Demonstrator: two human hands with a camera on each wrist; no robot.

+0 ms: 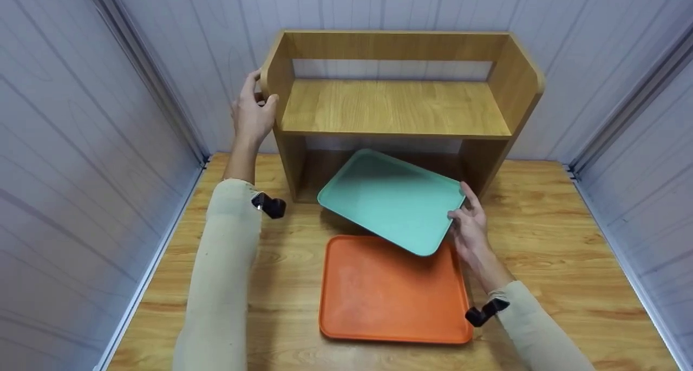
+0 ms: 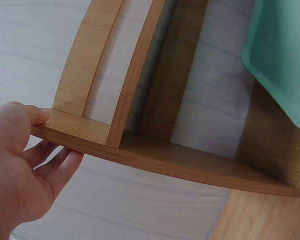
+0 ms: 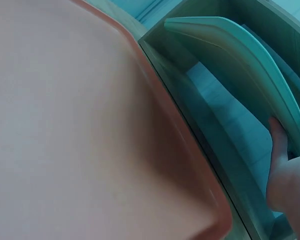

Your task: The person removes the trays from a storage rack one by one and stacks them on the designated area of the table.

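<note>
Left hand (image 1: pixel 252 111) grips shelf (image 1: pixel 395 108); right hand (image 1: pixel 469 227) tilts tray (image 1: pixel 391 197)

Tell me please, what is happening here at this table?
A person steadies a wooden shelf with the left hand, gripping its side panel. The right hand holds a green tray by its edge, tilted, partly in the shelf's lower opening. An orange tray lies flat on the table.

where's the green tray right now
In the head view the green tray is at centre, held tilted by the right hand, its far end under the wooden shelf and its near corner above the orange tray.
</note>
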